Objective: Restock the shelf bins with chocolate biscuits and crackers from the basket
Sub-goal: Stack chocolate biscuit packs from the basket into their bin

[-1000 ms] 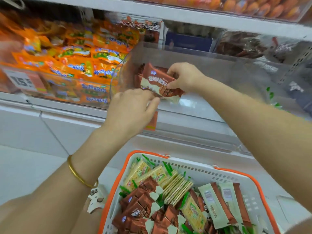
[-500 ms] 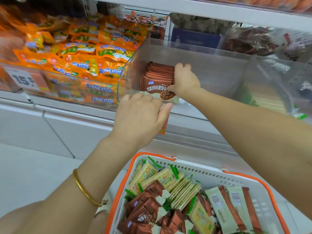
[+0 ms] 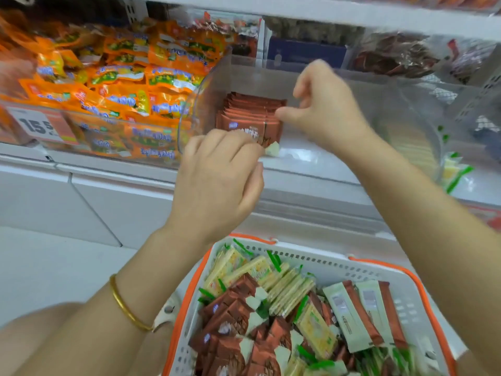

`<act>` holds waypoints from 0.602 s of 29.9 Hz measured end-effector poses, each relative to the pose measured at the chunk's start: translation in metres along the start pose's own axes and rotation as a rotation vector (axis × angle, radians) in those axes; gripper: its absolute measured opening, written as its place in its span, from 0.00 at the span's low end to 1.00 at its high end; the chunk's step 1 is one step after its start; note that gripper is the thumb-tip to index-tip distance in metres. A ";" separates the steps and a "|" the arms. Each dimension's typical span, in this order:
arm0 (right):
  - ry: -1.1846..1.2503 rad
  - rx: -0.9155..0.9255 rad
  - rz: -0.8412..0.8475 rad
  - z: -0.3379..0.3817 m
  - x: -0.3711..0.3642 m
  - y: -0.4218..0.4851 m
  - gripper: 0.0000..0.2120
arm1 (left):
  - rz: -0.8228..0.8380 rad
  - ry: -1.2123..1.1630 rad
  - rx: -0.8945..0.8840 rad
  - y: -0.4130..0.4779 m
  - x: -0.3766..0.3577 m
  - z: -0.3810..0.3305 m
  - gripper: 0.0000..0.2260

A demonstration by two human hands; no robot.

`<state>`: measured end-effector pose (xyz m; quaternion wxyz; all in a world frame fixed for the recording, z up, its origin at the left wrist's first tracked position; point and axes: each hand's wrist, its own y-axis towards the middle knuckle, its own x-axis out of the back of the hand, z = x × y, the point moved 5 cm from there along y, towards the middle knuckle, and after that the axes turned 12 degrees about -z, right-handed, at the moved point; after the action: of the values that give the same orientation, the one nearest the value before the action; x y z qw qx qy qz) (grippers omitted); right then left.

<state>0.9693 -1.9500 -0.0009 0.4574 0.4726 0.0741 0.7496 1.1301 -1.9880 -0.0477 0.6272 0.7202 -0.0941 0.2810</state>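
At the shelf bin [image 3: 271,74], our right hand [image 3: 322,104], loosely curled and empty, thumbs the upright chocolate biscuit packs [image 3: 252,109] square, likely to save room; our left hand [image 3: 219,180] hides its grip at the front pack [image 3: 244,128].

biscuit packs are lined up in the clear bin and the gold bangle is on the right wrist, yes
No: the gold bangle is on the left wrist, per the head view. The chocolate biscuit packs are lined up in the clear bin.

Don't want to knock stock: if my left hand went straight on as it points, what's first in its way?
Likely the front chocolate biscuit pack in the clear bin, just past the left hand, though depth is unclear.
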 end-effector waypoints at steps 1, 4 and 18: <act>0.168 -0.033 0.035 0.003 0.020 -0.025 0.14 | -0.016 -0.029 -0.032 -0.007 0.007 -0.011 0.09; 0.386 -0.174 0.423 -0.020 0.030 -0.104 0.10 | 0.136 -0.150 -0.081 -0.044 0.008 -0.040 0.09; -0.468 -0.350 0.925 -0.201 -0.102 -0.310 0.39 | 0.883 -0.100 -0.088 -0.138 -0.091 -0.067 0.13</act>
<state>1.0179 -1.7858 -0.3438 0.1564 0.5269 -0.3711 0.7485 1.1035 -1.9167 -0.2086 0.4719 0.5965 -0.4344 0.4825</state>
